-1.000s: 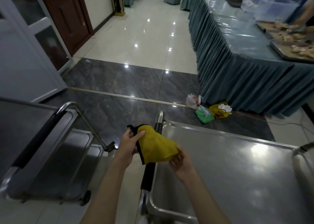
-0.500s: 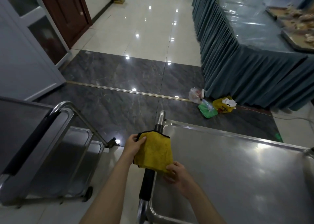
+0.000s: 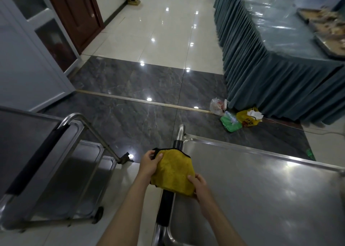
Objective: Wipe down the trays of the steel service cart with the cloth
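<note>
A yellow cloth (image 3: 173, 173) with a black hem is folded into a pad and held over the black-sleeved handle (image 3: 165, 208) of the steel service cart. My left hand (image 3: 150, 163) grips its far left corner. My right hand (image 3: 198, 187) holds its near right edge, fingers curled under it. The cart's top tray (image 3: 261, 199) spreads out to the right, bare and shiny.
A second steel cart (image 3: 37, 171) with lower trays stands at the left. On the floor ahead lie plastic bags (image 3: 237, 116) beside a long skirted table (image 3: 280, 73) bearing food trays. A white door (image 3: 28, 62) and a brown door are at the left.
Both hands have folded the cloth flatter and brought it down over the cart handle. My right hand has shifted to its near right edge. The camera view has tilted down.
</note>
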